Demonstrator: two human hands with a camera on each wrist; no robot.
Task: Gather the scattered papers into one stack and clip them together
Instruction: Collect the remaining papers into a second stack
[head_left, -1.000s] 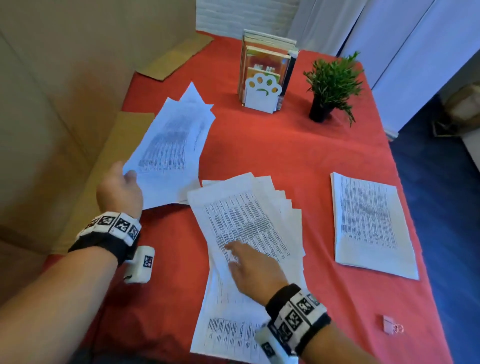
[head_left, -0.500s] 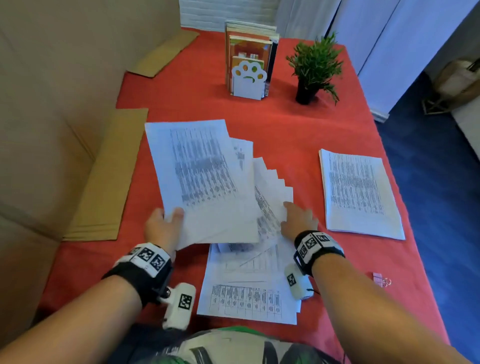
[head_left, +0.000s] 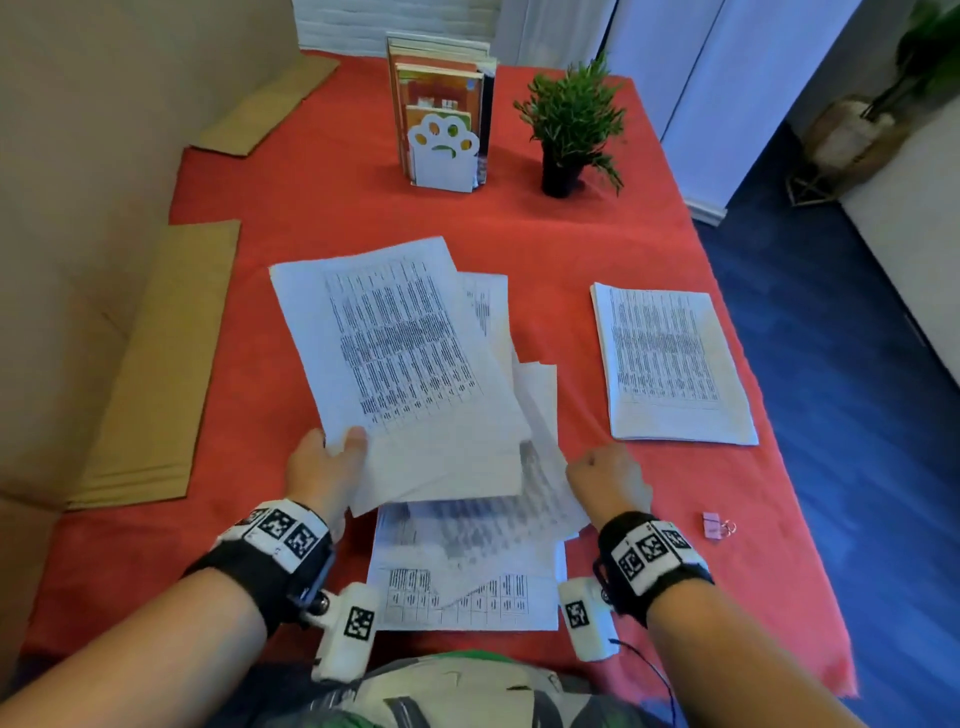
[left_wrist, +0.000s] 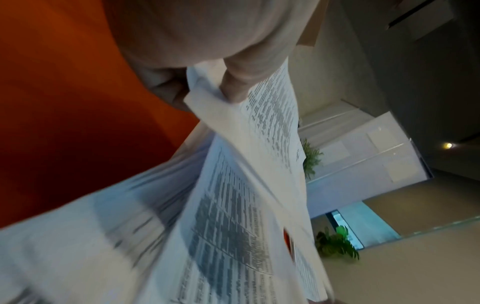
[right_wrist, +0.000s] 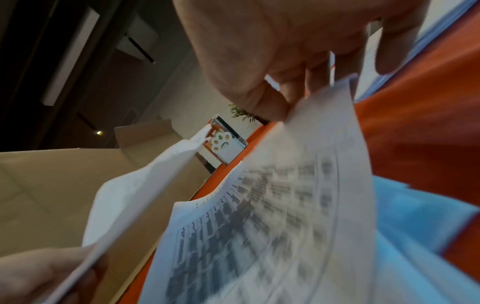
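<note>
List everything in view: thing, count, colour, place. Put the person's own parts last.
Tablecloth: one, red, covers the table.
Held sheaf: one, white printed, lifted over the middle pile.
Middle pile: one loose fan, white printed, near table edge.
Separate stack: one, white printed, right side of table.
Binder clip: one, pink, near right edge.
Book holder: one, white paw cut-out, far centre, books inside.
Potted plant: one, green in black pot, right of holder.
Cardboard sheets: two, brown, left edge.
Left hand: pinches the held sheaf.
Right hand: its grip pinches a sheet of the middle pile.
</note>
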